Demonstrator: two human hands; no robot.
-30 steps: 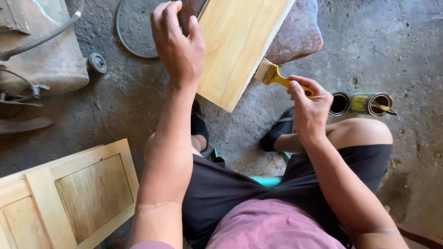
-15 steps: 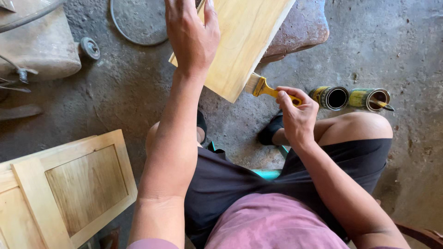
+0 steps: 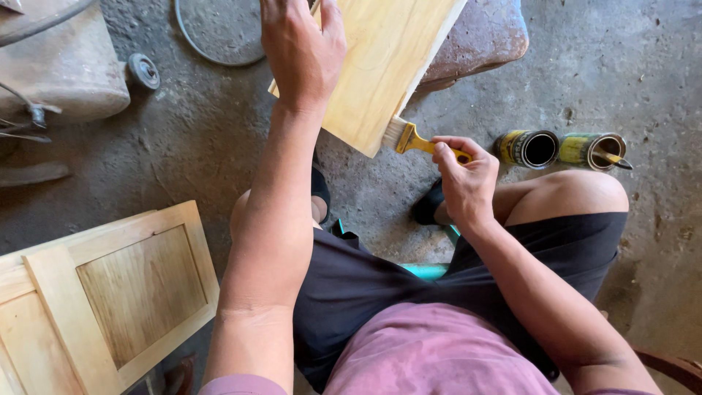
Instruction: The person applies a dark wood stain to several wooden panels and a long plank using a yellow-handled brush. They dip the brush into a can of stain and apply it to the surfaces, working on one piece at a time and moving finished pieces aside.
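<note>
The head view looks straight down on a seated person working over a rough concrete floor point(image 3: 183, 161). The left hand point(image 3: 303, 51) lies flat on a pale wooden board point(image 3: 391, 66), fingers wrapped over its far side, grasping it so that it stands tilted across a reddish stone block point(image 3: 479, 36). The right hand point(image 3: 464, 179) is clenched around the yellow handle of a flat paintbrush point(image 3: 411, 139), whose bristles touch the lower corner edge of the board. The board's face looks glossy and yellowish along its length.

Just beyond the right knee, two open tins point(image 3: 559, 148) lie on their sides next to each other on the floor, mouths turned toward the camera; the right one has a thin stick poking out of it. To the lower left, well apart from the hands, a panelled wooden cabinet door point(image 3: 102, 292) lies flat, its recessed centre darker than the frame. At the upper left sits a bulky grey object with a small round wheel point(image 3: 144, 71) beside it, and a thin loop of cable point(image 3: 197, 44) curves across the floor near the board's left edge.
</note>
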